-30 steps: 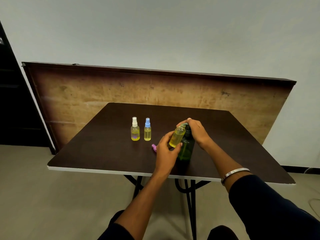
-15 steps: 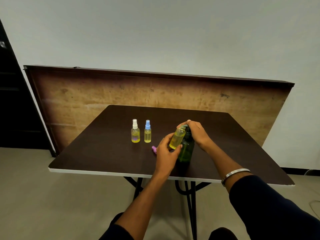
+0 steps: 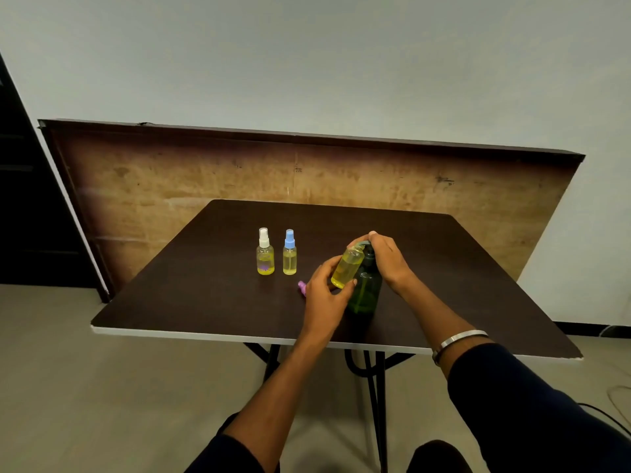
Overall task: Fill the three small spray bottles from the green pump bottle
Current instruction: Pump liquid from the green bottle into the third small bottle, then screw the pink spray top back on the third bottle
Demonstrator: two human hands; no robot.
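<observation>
- While the left hand (image 3: 322, 295) grips an uncapped bottle (image 3: 346, 269), its fingers (image 3: 329, 266) and thumb curl round the lower body; bottle tilted, mouth up against the pump spout, nearly full of yellow liquid.
- Right hand (image 3: 389, 259): laid over the pump head, fingers curled down across it; whether they press cannot be told.
- Pump bottle (image 3: 365, 291): dark green, upright on the table (image 3: 191, 291), just right of the left fingers and touching the held bottle, under the right palm.
- Pink cap (image 3: 302, 287): lying on the table, just left of the left hand.
- White-capped bottle (image 3: 265, 256): upright, yellow liquid, well left of the left fingers.
- Blue-capped bottle (image 3: 289, 256): upright, yellow liquid, just right of the white-capped one, apart from it.
- Bracelet (image 3: 459, 339): metal, on the right wrist.
- Board (image 3: 170, 186): brown, standing against the wall beyond the table.
</observation>
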